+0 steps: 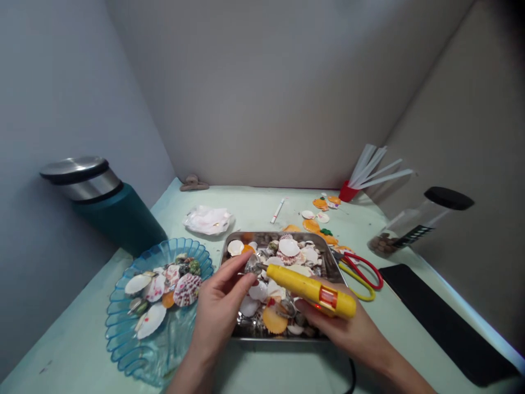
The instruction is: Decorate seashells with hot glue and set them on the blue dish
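Observation:
A small greyish shell (253,264) is pinched between the thumb and fingers of my left hand (221,298), above the metal tray (283,340). My right hand (342,323) is wrapped round a yellow glue gun (303,283), whose metal nozzle points left and meets or nearly meets the shell. Below both hands the tray holds many shells, among them an orange scallop shell (274,319) and a white one (289,247). To the left, a blue scalloped plate (123,323) carries several shells and partly passes behind my left wrist.
A teal bottle (118,216) leans at the left. Behind the tray lie a plastic bag (208,220), a marker (278,210) and orange shells (310,225). Scissors (363,273), a red cup of glue sticks (348,191), a clear jar (414,224) and a black slab (443,323) are at right.

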Motion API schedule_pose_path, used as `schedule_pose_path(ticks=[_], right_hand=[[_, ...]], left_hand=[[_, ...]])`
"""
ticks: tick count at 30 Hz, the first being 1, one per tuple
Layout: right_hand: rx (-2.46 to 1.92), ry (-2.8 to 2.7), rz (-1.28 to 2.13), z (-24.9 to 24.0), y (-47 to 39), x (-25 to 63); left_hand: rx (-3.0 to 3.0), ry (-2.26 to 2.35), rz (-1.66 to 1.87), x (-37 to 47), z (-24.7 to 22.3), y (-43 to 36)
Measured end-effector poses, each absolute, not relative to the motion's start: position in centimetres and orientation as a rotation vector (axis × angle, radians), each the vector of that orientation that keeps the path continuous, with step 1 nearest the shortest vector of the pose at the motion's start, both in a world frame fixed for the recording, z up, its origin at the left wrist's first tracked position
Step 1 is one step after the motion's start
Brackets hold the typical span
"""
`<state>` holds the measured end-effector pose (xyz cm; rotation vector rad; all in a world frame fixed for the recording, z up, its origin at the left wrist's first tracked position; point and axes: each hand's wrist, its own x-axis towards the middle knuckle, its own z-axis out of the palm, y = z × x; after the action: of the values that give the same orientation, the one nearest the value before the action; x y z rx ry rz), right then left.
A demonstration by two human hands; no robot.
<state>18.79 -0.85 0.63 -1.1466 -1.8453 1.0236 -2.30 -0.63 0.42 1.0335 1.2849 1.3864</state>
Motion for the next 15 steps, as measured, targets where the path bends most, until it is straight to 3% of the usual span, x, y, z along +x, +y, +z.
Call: schedule_pose_path(ticks=[15], right_hand=[[-1.081,-1.613,1.388,1.4,-0.3,19.8]], left_hand=[[0.872,1.040,1.252,-2.5,-0.2,-0.7]])
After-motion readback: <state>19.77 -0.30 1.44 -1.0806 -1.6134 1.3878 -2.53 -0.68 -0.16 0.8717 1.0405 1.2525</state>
